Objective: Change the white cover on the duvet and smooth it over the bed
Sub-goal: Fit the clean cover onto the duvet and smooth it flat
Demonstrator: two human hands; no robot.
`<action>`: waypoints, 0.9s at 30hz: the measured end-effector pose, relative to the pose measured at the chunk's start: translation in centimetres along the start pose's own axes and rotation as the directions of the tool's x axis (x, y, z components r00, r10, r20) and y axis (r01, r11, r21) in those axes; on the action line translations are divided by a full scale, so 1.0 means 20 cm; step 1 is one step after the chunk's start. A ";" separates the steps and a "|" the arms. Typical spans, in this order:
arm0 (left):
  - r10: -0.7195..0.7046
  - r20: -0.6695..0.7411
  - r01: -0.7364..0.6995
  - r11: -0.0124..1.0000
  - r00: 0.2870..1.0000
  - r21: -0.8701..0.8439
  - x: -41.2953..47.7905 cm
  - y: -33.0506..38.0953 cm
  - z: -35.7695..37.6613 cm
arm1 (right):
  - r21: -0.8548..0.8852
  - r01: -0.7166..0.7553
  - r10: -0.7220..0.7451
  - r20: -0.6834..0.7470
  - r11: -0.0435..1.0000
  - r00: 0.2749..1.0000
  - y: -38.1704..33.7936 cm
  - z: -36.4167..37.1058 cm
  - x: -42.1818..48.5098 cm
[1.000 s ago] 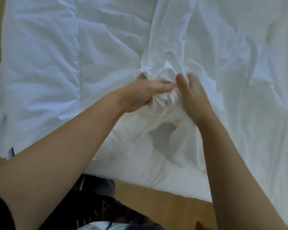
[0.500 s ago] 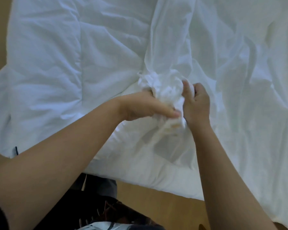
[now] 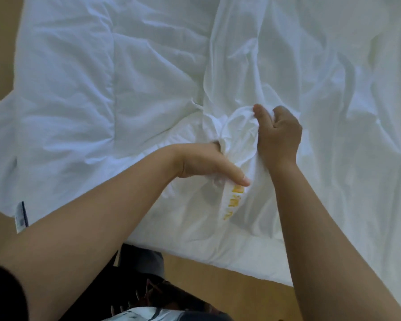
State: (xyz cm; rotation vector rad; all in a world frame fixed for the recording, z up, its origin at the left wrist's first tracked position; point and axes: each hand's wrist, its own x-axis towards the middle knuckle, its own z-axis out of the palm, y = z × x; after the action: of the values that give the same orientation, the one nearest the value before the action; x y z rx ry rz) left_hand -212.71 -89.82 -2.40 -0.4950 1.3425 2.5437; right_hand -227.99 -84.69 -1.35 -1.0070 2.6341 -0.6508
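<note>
Both hands grip a bunched fold of the white cover (image 3: 239, 133) — left hand (image 3: 206, 163) low, right hand (image 3: 279, 133) above. Yellow print (image 3: 233, 200) shows on the cloth below; the quilted duvet (image 3: 83, 89) lies spread leftward.

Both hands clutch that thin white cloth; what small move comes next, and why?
Probably draw the bunched thin white cover leftward: the left hand and right hand both grip it, and the quilted white duvet to its left lies uncovered.

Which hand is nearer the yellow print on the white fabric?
Left. The left hand grips the bunched cover, its thumb tip right at the top of the yellow print; the right hand pinches the cover farther up.
</note>
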 end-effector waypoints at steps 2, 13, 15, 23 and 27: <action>0.043 -0.031 -0.044 0.999 0.999 -0.031 0.00 -0.02 -0.02 | 0.103 -0.005 0.008 -0.026 0.995 1.000 0.02 -0.01 -0.07; 0.093 -0.181 -0.118 0.984 0.979 -0.136 -0.01 -0.06 -0.03 | 0.131 0.141 -0.159 0.136 0.981 0.978 -0.03 0.02 -0.06; 0.026 -0.006 -0.026 0.999 1.000 0.032 0.00 -0.05 0.02 | 0.061 0.162 -0.171 0.192 0.985 0.967 -0.02 0.01 0.03; 0.105 -0.172 -0.129 0.983 0.979 -0.132 0.00 -0.06 0.01 | 0.141 0.032 -0.055 0.160 0.989 0.986 0.10 -0.01 -0.11; 0.168 -0.210 -0.232 0.914 0.963 -0.332 0.01 -0.05 0.06 | 0.078 0.062 -0.078 0.212 0.995 0.974 0.08 0.02 -0.15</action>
State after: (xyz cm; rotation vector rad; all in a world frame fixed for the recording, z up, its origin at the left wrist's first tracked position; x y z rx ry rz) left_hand -212.67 -88.29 -2.70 -0.6961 1.0298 2.9969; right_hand -226.64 -81.78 -2.21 -1.0883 2.3820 -0.6093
